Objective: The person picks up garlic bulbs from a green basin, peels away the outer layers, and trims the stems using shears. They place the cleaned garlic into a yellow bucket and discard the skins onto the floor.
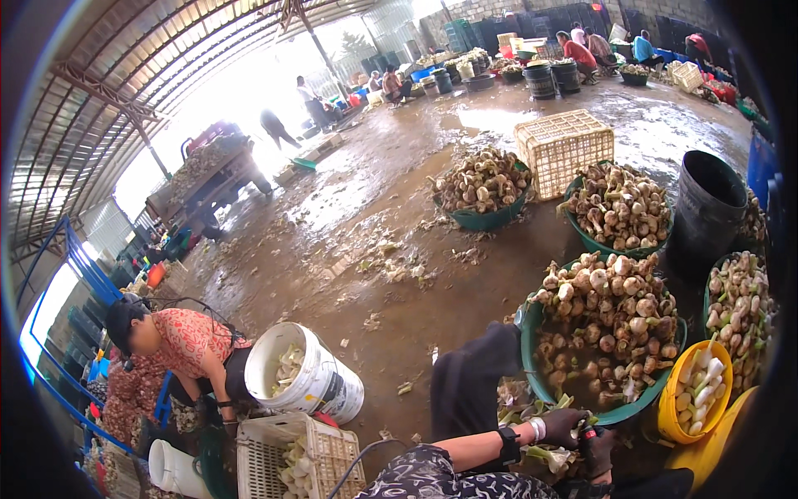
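Observation:
My left hand (565,426), in a dark glove with a black band at the wrist, is closed at the near rim of a green tub (529,349). What its fingers grip is hidden. Close beside it, my right hand (598,454), also dark-gloved, is wrapped round a small red-and-black tool (590,433), its kind unclear. Garlic bulbs (611,299) with short stems heap in the tub. Cut stems and leaves (553,457) lie beneath my hands. To the right stands a yellow bucket (670,399) of trimmed pale garlic stems (705,387).
More tubs of garlic (482,183) stand ahead, beside an upturned cream crate (565,150) and a black bucket (706,208). At left, a co-worker (195,341) bends near a white bucket (332,382) and crate (274,457). Scraps litter the wet floor (399,291).

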`<state>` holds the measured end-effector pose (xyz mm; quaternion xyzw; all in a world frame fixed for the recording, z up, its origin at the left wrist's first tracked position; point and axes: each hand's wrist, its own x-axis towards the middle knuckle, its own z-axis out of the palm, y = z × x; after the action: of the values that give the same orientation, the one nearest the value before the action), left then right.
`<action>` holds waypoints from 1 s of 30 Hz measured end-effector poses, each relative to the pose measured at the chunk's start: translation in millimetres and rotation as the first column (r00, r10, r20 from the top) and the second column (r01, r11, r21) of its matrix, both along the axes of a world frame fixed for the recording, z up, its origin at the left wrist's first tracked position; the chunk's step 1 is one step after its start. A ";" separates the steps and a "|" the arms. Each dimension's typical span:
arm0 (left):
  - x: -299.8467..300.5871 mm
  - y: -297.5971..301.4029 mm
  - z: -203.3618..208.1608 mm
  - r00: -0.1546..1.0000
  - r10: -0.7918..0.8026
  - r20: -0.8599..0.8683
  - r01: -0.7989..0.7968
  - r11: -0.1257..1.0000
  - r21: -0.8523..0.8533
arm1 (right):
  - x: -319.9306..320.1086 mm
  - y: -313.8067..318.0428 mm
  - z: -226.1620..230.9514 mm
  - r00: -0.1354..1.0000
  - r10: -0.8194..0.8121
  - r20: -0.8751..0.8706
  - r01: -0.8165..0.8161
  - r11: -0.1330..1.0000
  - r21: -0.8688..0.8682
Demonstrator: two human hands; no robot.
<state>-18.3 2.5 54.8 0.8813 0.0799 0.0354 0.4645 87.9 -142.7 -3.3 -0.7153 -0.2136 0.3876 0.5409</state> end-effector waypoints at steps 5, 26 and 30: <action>-11.5 13.6 -17.3 0.995 0.016 -0.103 -0.034 0.983 -0.180 | -6.0 -13.6 24.6 0.984 0.148 -0.097 -0.139 0.986 0.095; 2.1 1.4 -73.1 0.983 0.017 -0.182 -0.075 0.945 -0.319 | -7.0 -18.7 26.2 0.806 0.205 -0.555 0.033 0.921 0.387; -2.4 13.4 -34.5 0.974 0.037 0.224 -0.006 0.991 -0.137 | 4.8 -9.7 59.9 0.882 0.210 -0.423 -0.007 0.901 0.434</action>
<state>-20.8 15.9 20.3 0.8370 0.0381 0.1350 0.5289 92.6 -152.3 56.6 -0.4565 -0.1983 0.5208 0.6936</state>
